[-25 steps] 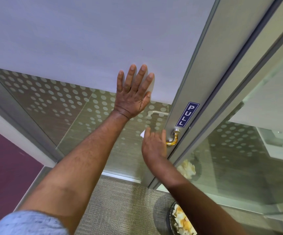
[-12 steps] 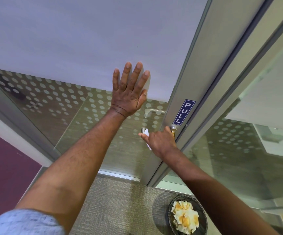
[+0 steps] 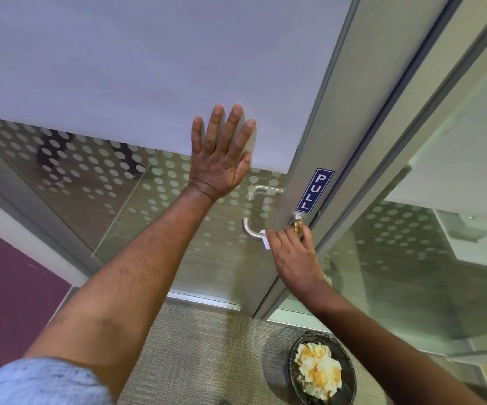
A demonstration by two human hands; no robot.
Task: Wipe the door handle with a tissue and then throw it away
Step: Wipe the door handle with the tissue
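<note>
A brushed-metal lever door handle (image 3: 249,230) sticks out from the door's metal stile, below a blue PULL sign (image 3: 314,190). My right hand (image 3: 292,252) is closed around the handle's inner part near its round base, with a white tissue (image 3: 265,242) pressed between the fingers and the lever; only small corners of the tissue show. The curved free end of the handle is bare. My left hand (image 3: 222,154) lies flat, fingers spread, on the frosted door panel above and left of the handle.
A dark round waste basket (image 3: 322,372) holding several crumpled tissues stands on the grey carpet at the lower right. The glass door (image 3: 119,83) has a dotted band; a glass side panel is to the right. A second handle shows through the glass.
My right hand has slid with the tissue along the lever from its free end toward the base by the stile, uncovering the curved end. The left hand has stayed pressed on the door.
</note>
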